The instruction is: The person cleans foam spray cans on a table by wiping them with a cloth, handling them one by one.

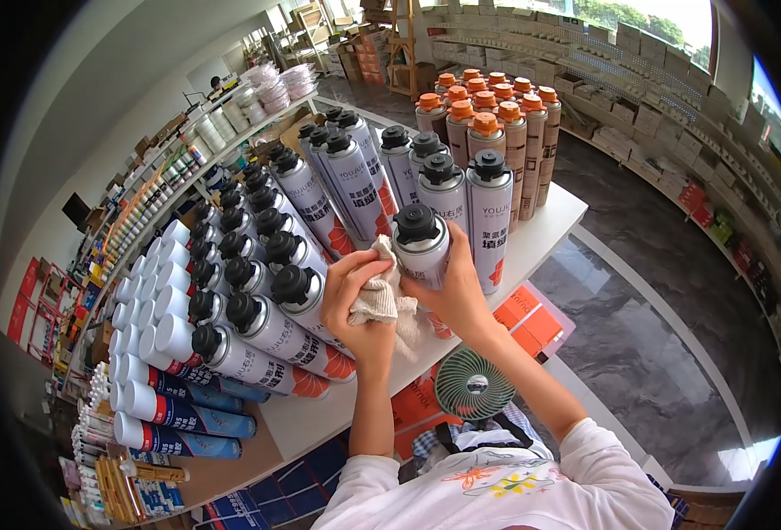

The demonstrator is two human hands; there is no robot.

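Note:
My right hand (459, 290) is wrapped round a grey-white aerosol can (423, 259) with a black top, held slightly tilted above the table. Bunched in my left hand (352, 309) is a cream knitted cloth (380, 299), close against the left side of that can. The cloth hides part of the can's lower body. Several matching black-topped cans (352, 181) with red flower prints stand right behind my hands. More of the same kind (298, 291) stand in rows to the left of my left hand.
Brown cans with orange tops (486, 132) stand at the table's far right. White-capped blue cans (192, 415) fill the left end of the white table (532, 234). Below its front edge are a green fan (475, 383) and an orange box (528, 320). Stocked shelves line the walls.

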